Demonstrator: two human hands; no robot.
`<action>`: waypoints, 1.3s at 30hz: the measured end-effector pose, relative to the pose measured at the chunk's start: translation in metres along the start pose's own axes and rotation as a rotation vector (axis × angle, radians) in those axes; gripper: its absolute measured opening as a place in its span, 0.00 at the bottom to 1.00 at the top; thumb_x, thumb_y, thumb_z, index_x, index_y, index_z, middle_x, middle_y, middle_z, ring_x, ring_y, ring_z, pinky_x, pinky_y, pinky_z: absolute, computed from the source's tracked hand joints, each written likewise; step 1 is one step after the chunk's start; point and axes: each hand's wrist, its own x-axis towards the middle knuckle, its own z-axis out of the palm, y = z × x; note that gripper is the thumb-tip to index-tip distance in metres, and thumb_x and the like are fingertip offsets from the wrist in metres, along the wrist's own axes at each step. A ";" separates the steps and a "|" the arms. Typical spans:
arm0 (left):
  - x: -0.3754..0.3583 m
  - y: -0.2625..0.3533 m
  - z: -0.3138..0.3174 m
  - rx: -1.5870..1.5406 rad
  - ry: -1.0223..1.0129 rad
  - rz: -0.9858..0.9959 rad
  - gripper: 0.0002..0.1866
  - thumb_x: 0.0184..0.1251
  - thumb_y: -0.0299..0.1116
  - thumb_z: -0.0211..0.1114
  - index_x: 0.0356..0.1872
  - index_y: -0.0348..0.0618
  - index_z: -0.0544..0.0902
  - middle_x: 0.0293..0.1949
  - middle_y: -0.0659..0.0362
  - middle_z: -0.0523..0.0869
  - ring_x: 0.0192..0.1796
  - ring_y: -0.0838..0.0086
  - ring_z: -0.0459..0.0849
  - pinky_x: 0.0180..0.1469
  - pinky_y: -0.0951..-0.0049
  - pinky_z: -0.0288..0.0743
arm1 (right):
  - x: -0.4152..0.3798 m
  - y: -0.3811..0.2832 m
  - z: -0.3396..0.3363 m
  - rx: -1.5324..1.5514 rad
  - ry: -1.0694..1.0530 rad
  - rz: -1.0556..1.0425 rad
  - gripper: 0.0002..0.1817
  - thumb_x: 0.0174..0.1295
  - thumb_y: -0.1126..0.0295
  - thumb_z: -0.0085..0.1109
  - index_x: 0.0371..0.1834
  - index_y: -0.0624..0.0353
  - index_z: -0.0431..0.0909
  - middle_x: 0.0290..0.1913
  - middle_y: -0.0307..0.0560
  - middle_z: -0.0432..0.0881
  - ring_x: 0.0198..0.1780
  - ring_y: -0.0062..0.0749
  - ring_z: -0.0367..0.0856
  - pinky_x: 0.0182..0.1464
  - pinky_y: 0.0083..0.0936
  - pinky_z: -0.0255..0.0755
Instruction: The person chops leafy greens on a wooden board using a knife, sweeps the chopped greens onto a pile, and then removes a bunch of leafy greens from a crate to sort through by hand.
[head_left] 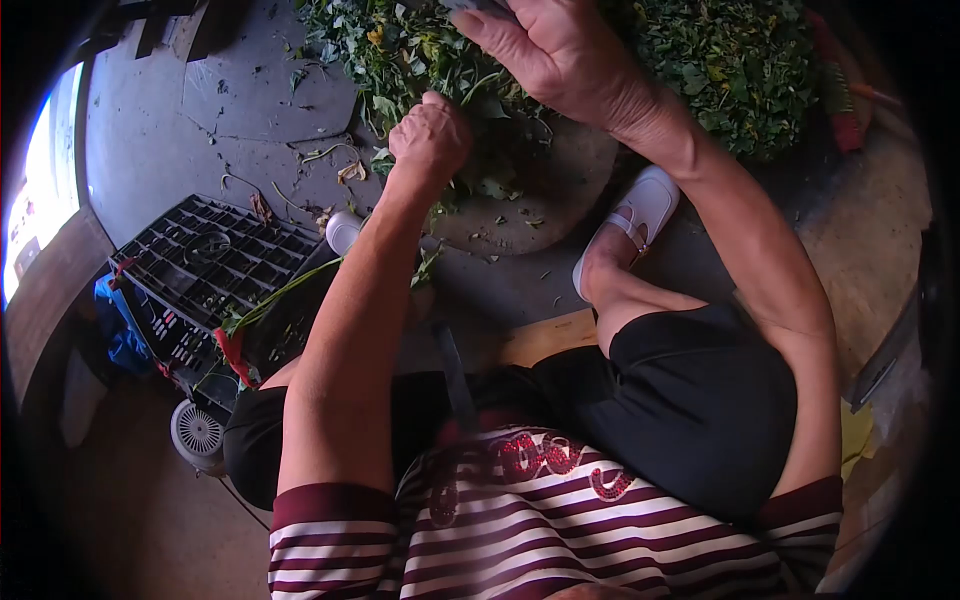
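My left hand (430, 138) is closed in a fist around leafy green stems (484, 88), low over the round chopping board (520, 222). Leaves stick out on both sides of the fist. Higher and to the right, my right hand (555, 50) is closed around a dark grey tool (478, 5) that looks like a knife. The top edge of the view cuts off most of this tool and some of the fingers. Behind both hands lies a heap of chopped greens (745, 75), with more leaves (375, 45) to the left.
A black plastic crate (215, 245) stands by my left leg, with long stems (285, 290) hanging over it. My white shoe (640, 205) is beside the board's right side. A small round fan (197, 428) sits at lower left. Leaf scraps litter the floor (250, 100).
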 end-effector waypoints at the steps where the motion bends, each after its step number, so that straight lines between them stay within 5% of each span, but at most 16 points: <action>1: 0.000 0.000 0.000 0.003 -0.002 0.001 0.15 0.62 0.36 0.45 0.39 0.35 0.74 0.40 0.40 0.82 0.45 0.49 0.82 0.49 0.56 0.73 | 0.005 -0.003 -0.001 -0.010 0.049 -0.074 0.11 0.62 0.64 0.56 0.32 0.61 0.70 0.17 0.53 0.73 0.20 0.49 0.76 0.23 0.35 0.66; 5: -0.001 -0.001 0.002 0.014 0.010 0.012 0.15 0.62 0.36 0.45 0.40 0.35 0.74 0.40 0.40 0.82 0.45 0.49 0.82 0.49 0.56 0.73 | 0.012 -0.011 -0.001 -0.047 0.238 -0.364 0.10 0.62 0.64 0.56 0.36 0.61 0.71 0.17 0.51 0.74 0.21 0.47 0.76 0.23 0.33 0.67; 7: 0.001 -0.001 0.004 0.009 0.012 0.007 0.15 0.62 0.36 0.45 0.40 0.35 0.74 0.40 0.40 0.82 0.44 0.49 0.82 0.48 0.56 0.73 | -0.034 0.000 0.009 0.011 -0.092 0.137 0.12 0.61 0.64 0.56 0.36 0.61 0.69 0.20 0.52 0.77 0.24 0.48 0.78 0.24 0.33 0.69; 8: 0.001 -0.002 0.004 0.005 0.017 0.001 0.15 0.62 0.36 0.45 0.39 0.35 0.74 0.40 0.40 0.82 0.44 0.49 0.82 0.48 0.56 0.74 | -0.049 0.012 0.012 -0.209 -0.368 0.311 0.13 0.62 0.62 0.55 0.35 0.61 0.67 0.21 0.54 0.78 0.27 0.50 0.80 0.26 0.37 0.71; 11: -0.001 -0.003 0.002 0.003 0.004 0.005 0.15 0.63 0.37 0.44 0.39 0.35 0.73 0.40 0.40 0.82 0.44 0.50 0.82 0.48 0.56 0.74 | -0.067 0.043 0.024 -0.256 -0.413 0.329 0.14 0.62 0.60 0.53 0.32 0.60 0.66 0.20 0.54 0.78 0.28 0.52 0.79 0.28 0.42 0.72; 19: 0.002 -0.004 0.005 -0.009 0.042 0.027 0.15 0.63 0.38 0.44 0.38 0.35 0.72 0.38 0.39 0.82 0.42 0.49 0.83 0.46 0.56 0.75 | -0.010 0.000 -0.013 -0.198 -0.273 0.289 0.14 0.63 0.60 0.54 0.30 0.60 0.68 0.18 0.52 0.77 0.25 0.51 0.78 0.25 0.39 0.70; 24: 0.002 -0.006 0.007 -0.003 0.034 0.027 0.14 0.63 0.38 0.45 0.37 0.35 0.72 0.37 0.40 0.82 0.41 0.49 0.83 0.46 0.55 0.74 | 0.011 -0.027 -0.020 0.043 0.035 -0.027 0.11 0.62 0.65 0.56 0.31 0.60 0.68 0.16 0.49 0.75 0.21 0.49 0.77 0.21 0.34 0.66; 27: 0.002 -0.007 0.009 -0.013 0.031 0.029 0.15 0.63 0.38 0.45 0.37 0.35 0.71 0.38 0.40 0.82 0.42 0.49 0.83 0.46 0.54 0.74 | -0.013 -0.017 -0.003 0.059 -0.039 0.085 0.13 0.63 0.62 0.55 0.32 0.60 0.67 0.16 0.49 0.75 0.21 0.49 0.78 0.21 0.34 0.68; 29: 0.001 -0.006 0.007 -0.015 0.028 0.035 0.15 0.63 0.38 0.44 0.38 0.35 0.71 0.38 0.39 0.82 0.43 0.49 0.82 0.46 0.54 0.74 | -0.039 -0.002 0.002 -0.195 -0.389 0.324 0.15 0.63 0.60 0.54 0.32 0.61 0.66 0.19 0.52 0.77 0.25 0.50 0.79 0.23 0.37 0.70; 32: -0.002 -0.004 0.005 0.005 0.016 0.027 0.15 0.63 0.37 0.44 0.39 0.34 0.71 0.39 0.39 0.81 0.43 0.49 0.82 0.47 0.55 0.74 | -0.064 0.043 0.025 -0.225 -0.425 0.344 0.15 0.62 0.59 0.53 0.32 0.60 0.65 0.20 0.53 0.78 0.27 0.51 0.80 0.25 0.40 0.71; 34: 0.003 -0.004 0.005 -0.055 -0.042 -0.040 0.20 0.63 0.43 0.46 0.43 0.34 0.71 0.44 0.37 0.80 0.50 0.45 0.79 0.53 0.53 0.70 | -0.052 0.042 0.012 -0.240 -0.407 0.300 0.14 0.62 0.60 0.54 0.32 0.60 0.66 0.20 0.54 0.78 0.27 0.52 0.79 0.24 0.41 0.71; 39: 0.000 -0.004 0.005 -0.016 -0.002 0.002 0.15 0.63 0.37 0.44 0.40 0.35 0.71 0.41 0.40 0.81 0.45 0.50 0.82 0.49 0.55 0.73 | -0.018 0.007 -0.011 -0.179 -0.287 0.299 0.13 0.63 0.61 0.54 0.31 0.60 0.67 0.19 0.52 0.77 0.25 0.50 0.79 0.23 0.37 0.69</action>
